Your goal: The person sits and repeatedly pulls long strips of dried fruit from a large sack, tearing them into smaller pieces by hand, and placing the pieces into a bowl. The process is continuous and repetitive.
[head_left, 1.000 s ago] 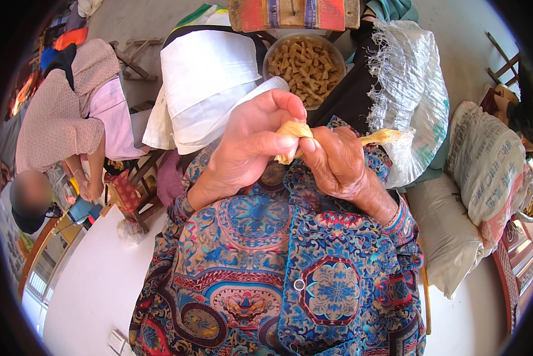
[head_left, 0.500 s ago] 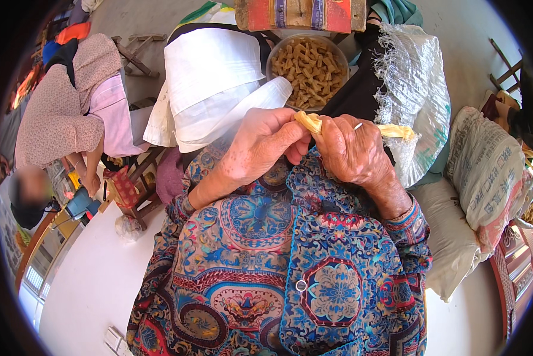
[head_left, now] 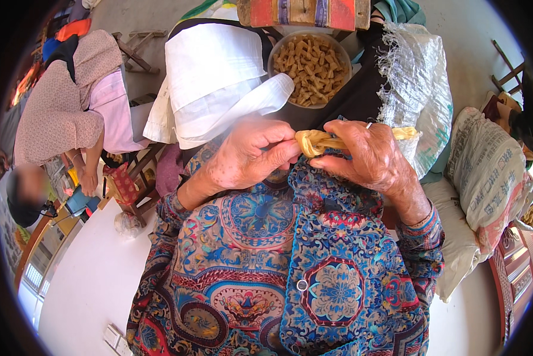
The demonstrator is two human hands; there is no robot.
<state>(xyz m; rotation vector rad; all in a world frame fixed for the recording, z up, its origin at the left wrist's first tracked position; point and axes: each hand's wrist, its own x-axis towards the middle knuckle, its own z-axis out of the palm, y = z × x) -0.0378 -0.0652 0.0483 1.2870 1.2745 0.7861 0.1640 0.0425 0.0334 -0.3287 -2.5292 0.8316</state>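
In front of my chest a pale yellow, folded strip (head_left: 323,141) stretches between my hands. Its left end forms a rounded loop, and its tail comes out to the right past my knuckles. My left hand (head_left: 248,155) pinches the looped end between thumb and forefinger. Around the middle of the strip, my right hand (head_left: 376,155) is closed, thumb below and fingers above. A small white, shiny bit shows at a right finger; I cannot tell what it is. Beyond my hands a round metal bowl (head_left: 270,66) holds many short yellow-brown pieces.
A white cloth (head_left: 216,83) and a frayed woven plastic sheet (head_left: 418,101) cover my lap at either side. A red wooden stool (head_left: 332,13) stands past the bowl. Stuffed sacks (head_left: 486,172) lie at right. Another person (head_left: 64,107) sits bent over at left.
My right hand has opened its grip somewhat and shifted a little right, baring more of the strip. The strip's left end now shows a rounder loop. My left hand still pinches near it.
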